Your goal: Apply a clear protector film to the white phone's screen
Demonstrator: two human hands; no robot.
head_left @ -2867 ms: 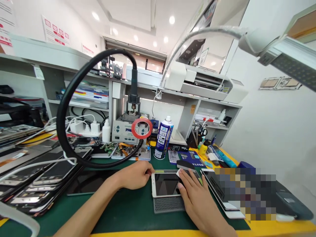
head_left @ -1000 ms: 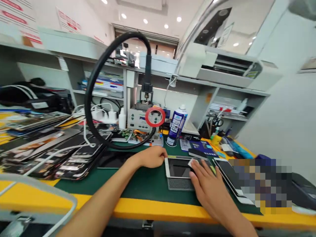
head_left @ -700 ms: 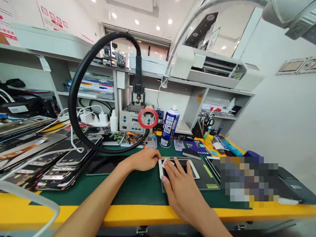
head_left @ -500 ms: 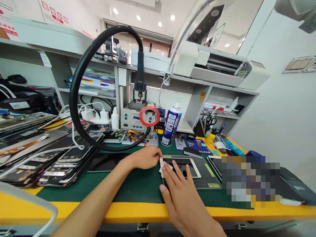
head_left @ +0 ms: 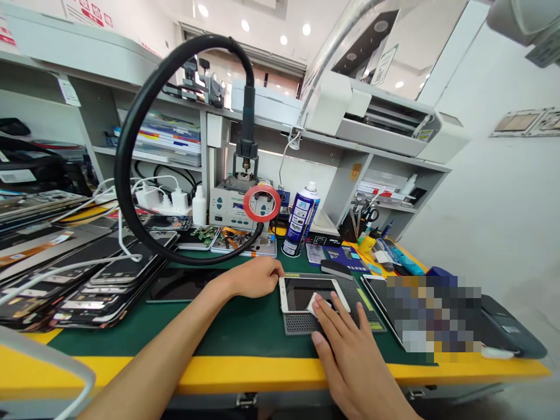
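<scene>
A white-framed phone (head_left: 285, 296) with a dark screen lies on a grey perforated mat (head_left: 301, 326). At its upper left corner is my left hand (head_left: 258, 276), curled closed, its fingertips against the phone's edge; what is under them is partly hidden. My right hand (head_left: 345, 344) presses a small white wipe (head_left: 312, 303) onto the screen beneath its index and middle fingers. Those fingers are stretched out, and the thumb rests lower, apart from the phone.
Stacked phone screens (head_left: 100, 280) fill the left side, with a white cable over them. A black hose loop (head_left: 120, 157) arches above the bench. Behind the phone stands a blue spray can (head_left: 301, 219). A dark panel (head_left: 184, 284) lies beside my left forearm.
My right hand has slid the wipe rightward along the screen, away from its left end. My left hand stays at the phone's left corner. The view has shifted slightly.
</scene>
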